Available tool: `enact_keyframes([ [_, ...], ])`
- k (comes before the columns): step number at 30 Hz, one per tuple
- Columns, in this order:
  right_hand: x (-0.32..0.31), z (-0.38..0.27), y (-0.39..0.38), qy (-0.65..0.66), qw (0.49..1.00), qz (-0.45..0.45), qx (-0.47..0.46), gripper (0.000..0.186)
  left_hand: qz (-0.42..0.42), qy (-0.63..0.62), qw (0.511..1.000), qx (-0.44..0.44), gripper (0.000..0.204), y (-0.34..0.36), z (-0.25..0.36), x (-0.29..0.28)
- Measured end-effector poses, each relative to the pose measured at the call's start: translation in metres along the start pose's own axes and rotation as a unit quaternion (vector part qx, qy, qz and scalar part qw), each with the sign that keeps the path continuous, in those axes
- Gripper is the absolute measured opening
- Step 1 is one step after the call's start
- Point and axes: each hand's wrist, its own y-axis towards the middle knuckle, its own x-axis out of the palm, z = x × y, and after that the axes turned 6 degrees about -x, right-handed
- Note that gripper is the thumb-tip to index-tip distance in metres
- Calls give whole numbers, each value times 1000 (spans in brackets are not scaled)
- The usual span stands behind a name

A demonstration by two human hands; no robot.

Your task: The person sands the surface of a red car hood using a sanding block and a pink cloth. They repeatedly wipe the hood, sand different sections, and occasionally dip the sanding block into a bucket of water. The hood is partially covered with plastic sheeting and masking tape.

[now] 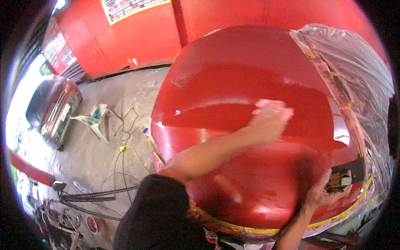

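A large glossy red car hood (233, 83) fills the middle and right of the head view. My left arm reaches across it from the left, and my left hand (273, 121), smeared by motion, lies over a pale pink cloth (266, 104) against the paint. The cloth's edges show past the fingers, which are not sharp. Near the hood's lower right edge, my right hand (323, 191) is closed round a dark flat block (354, 168) with a brownish grip and a pale end. Part of the block is hidden by the fingers.
Clear plastic sheeting (354, 62) and masking tape cover the hood's right side; yellow tape (258, 230) runs along its near edge. Cables (125, 129) and a small stand (95, 118) are on the concrete floor at left. A parked car (54, 110) and red wall (133, 46) lie beyond.
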Motion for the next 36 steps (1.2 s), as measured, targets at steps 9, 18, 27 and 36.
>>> enact_keyframes([
  [9,5,16,6,-171,983,-20,-60,64,113,180,936,-281,37,-268,-276,-117],
  [18,-44,-65,10,-314,947,61,14,60,100,202,902,-367,37,-298,-371,-93],
  [27,-168,-221,-86,-411,888,128,160,66,-60,110,904,-409,41,-311,-443,-121],
  [36,-196,-280,-190,-301,896,94,314,47,3,-442,590,-676,32,-643,-578,-121],
])
